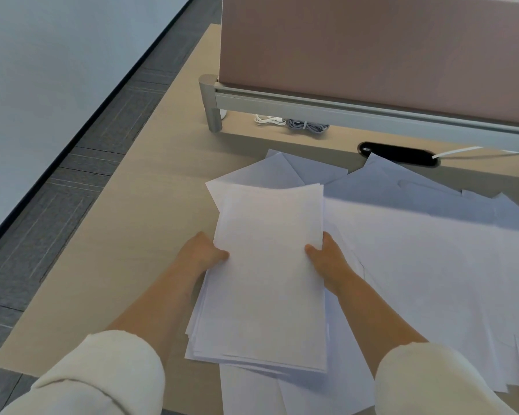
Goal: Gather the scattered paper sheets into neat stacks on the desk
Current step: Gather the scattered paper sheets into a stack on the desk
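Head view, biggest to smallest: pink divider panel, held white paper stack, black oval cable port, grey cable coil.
pink divider panel
held white paper stack (nearest camera)
black oval cable port
grey cable coil

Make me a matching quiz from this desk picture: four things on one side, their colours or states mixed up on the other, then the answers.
1 stack
2 grey cable
3 divider
4 loose sheets

A coiled under the rail
B pink, upright
C gripped by left hand and right hand
D spread on the desk

Pairs: 1C, 2A, 3B, 4D
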A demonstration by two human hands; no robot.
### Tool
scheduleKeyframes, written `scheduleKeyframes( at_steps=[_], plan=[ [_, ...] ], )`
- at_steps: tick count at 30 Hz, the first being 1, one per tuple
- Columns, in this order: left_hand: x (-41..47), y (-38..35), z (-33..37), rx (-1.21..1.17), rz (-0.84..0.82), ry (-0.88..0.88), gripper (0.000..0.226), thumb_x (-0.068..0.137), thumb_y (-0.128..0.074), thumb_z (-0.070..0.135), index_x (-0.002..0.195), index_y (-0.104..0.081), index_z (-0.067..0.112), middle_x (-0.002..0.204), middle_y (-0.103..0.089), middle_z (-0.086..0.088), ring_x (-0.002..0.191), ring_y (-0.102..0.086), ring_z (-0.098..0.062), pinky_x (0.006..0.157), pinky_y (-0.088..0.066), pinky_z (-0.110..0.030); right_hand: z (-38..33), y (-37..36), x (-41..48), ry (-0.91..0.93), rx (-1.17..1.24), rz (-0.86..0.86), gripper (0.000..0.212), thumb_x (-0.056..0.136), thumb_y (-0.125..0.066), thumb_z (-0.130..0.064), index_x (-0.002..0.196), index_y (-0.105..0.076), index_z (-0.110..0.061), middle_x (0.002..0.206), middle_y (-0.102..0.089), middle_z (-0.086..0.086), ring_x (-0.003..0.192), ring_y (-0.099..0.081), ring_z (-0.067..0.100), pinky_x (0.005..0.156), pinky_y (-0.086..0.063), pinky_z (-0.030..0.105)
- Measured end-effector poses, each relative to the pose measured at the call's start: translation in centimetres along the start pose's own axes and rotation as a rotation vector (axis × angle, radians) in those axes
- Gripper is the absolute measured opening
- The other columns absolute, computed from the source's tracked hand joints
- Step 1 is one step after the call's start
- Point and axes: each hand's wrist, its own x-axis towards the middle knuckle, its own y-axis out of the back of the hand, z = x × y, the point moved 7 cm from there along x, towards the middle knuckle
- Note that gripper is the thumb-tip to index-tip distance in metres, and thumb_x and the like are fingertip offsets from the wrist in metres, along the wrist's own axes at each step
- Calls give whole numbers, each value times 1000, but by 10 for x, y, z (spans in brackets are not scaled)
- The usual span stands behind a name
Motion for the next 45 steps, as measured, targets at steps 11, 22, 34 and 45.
scheduleKeyframes(
  at_steps=[11,22,34,45],
  plan=[
    [13,24,43,-830,115,10,47,90,-55,16,133,-42,-1,128,-52,-23,113,-56,-33,86,-47,-36,-3,38,14,32,-89,188,36,87,-58,-11,121,-48,-7,103,-55,5,91,-53,23,80,-46,32],
    [23,6,52,-825,-2,131,22,87,-61,17,67,-53,11,52,-47,-2,47,-44,-17,58,-41,-28,11,39,15,-8,-19,200,42,86,-60,-14,125,-45,-9,109,-57,4,93,-54,21,86,-49,36],
    [-19,47,86,-570,441,-288,45,93,-47,30,55,-28,16,50,-33,-2,47,-37,-22,52,-32,-28,17,48,12,44,95,148,70,81,-60,-1,142,-30,-21,126,-54,5,110,-54,26,97,-47,45],
    [-107,62,178,-618,242,-742,35,99,-43,23,65,-36,18,60,-35,4,50,-31,-4,48,-26,-17,19,54,7,62,106,44,17,96,-51,-27,108,-62,-23,121,-59,-1,116,-53,17,93,-39,28]
  ],
)
